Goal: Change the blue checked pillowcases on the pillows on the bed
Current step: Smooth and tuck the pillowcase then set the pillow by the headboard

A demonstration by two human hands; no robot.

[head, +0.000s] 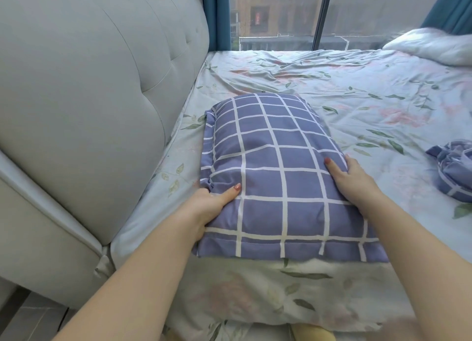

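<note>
A pillow in a blue checked pillowcase point(270, 162) lies lengthways on the floral bed sheet point(357, 98), close to the headboard. My left hand point(209, 202) grips the pillow's left edge, thumb on top and fingers tucked underneath. My right hand point(350, 177) clasps the pillow's right edge, fingers curled over the side. A second blue checked pillowcase point(454, 169) lies crumpled and off its pillow at the right edge of view. A bare white pillow point(431, 44) rests at the far right corner of the bed.
A grey padded headboard point(97, 85) runs along the left. A large window point(281, 16) with teal curtains point(449, 6) closes the far side of the bed. The near edge of the mattress point(255, 302) is just below the pillow.
</note>
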